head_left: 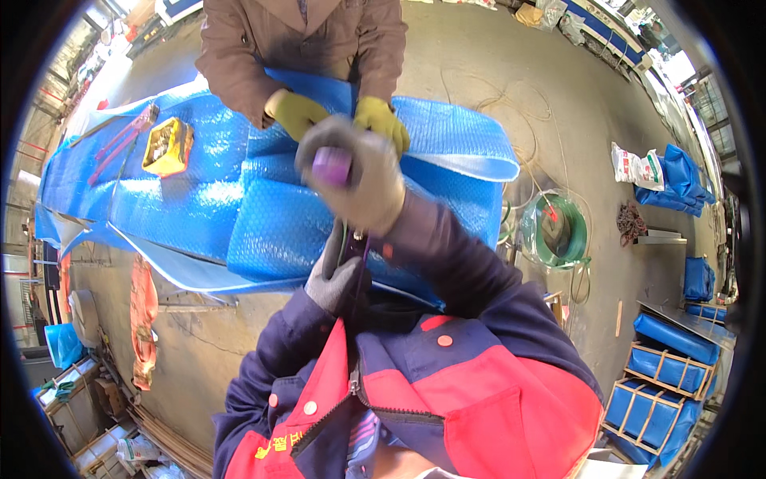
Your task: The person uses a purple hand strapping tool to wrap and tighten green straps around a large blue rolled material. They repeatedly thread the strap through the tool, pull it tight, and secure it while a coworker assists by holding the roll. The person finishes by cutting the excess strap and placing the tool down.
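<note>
Single head camera, looking steeply down, close over the gloved hands, blue wrap [199, 199] ahead at twelve o'clock.

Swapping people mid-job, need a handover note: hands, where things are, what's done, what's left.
Right hand: grey glove, raised, closed on a purple tool.
Left hand: grey glove, near the chest, gripping a dark strap that hangs below the right hand.
Blue bubble-wrapped bundle lies in front; a co-worker's yellow gloves press on its top.
Yellow box and red long-handled tool sit on the wrap at left. Green strap coil on the floor at right.
Done: bundle wrapped. No strap shows around it yet.
</note>
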{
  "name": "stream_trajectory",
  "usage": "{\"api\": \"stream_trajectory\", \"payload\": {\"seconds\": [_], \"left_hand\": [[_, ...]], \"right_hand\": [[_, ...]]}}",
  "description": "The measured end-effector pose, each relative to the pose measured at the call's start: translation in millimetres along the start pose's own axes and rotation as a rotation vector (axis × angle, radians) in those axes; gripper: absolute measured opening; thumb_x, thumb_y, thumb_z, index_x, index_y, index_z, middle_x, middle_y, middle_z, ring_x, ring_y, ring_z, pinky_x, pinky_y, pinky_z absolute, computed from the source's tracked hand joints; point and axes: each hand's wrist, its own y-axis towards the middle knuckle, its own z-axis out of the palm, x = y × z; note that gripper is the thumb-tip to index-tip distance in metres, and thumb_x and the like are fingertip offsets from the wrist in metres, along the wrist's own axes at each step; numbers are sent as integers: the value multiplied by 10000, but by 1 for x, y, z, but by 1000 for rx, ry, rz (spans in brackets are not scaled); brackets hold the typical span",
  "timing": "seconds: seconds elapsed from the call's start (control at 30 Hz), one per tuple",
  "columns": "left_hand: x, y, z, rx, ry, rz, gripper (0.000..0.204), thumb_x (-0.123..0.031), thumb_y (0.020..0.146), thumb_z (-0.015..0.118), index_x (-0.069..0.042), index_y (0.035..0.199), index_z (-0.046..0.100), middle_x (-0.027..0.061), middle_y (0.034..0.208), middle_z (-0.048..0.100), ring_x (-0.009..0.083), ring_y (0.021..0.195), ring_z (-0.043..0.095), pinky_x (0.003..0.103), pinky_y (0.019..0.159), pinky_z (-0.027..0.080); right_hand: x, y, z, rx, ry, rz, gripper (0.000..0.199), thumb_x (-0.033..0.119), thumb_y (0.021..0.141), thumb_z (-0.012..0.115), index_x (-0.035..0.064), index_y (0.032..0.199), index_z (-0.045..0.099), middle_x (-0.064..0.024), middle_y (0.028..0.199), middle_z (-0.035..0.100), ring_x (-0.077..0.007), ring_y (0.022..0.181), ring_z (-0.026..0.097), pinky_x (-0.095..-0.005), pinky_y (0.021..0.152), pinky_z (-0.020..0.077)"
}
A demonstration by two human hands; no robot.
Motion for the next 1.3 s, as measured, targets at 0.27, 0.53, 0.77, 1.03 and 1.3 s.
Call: {"api": "stream_trajectory", "payload": {"seconds": [0.27, 0.53, 0.77, 1.03, 1.3], "left_hand": [[4, 3, -15, -57, 62, -88, 553, -113, 1062, 622, 13, 1559, 415, 153, 1411, 633, 163, 1034, 654, 299, 873, 537], [-17, 12, 1, -4, -29, 77, 800, -20, 1054, 583, -71, 1719, 141, 100, 1557, 528, 160, 1290, 576, 265, 1032, 481], [8, 0, -15, -16, 491, 48, 606, -141, 1012, 699, -43, 1547, 433, 92, 1336, 629, 221, 1245, 605, 392, 1039, 480], [-5, -7, -8, -22, 98, -139, 774, -48, 943, 732, -23, 1623, 364, 105, 1485, 575, 219, 1411, 523, 373, 1179, 409], [-16, -3, 0, 60, -54, -146, 766, -43, 943, 770, -11, 1602, 381, 117, 1560, 521, 216, 1421, 509, 364, 1157, 430]], "right_hand": [[-14, -52, 16, 234, -58, -193, 217, 216, 802, 795, 154, 972, 675, -82, 811, 683, -334, 780, 704, -443, 722, 526], [-51, 37, 5, -138, -153, 49, 248, 252, 875, 789, 74, 1003, 672, -187, 840, 726, -422, 804, 726, -482, 710, 574], [-13, -58, 6, 217, -50, -150, 270, 231, 762, 819, 176, 985, 676, -86, 875, 690, -324, 853, 708, -449, 769, 529], [-21, -32, 14, 161, -84, -147, 221, 214, 825, 805, 144, 987, 673, -104, 830, 708, -335, 757, 723, -446, 684, 549], [-15, -38, 13, 65, -67, -88, 210, 185, 822, 808, 125, 966, 668, -117, 815, 717, -374, 780, 725, -455, 687, 556]]}}
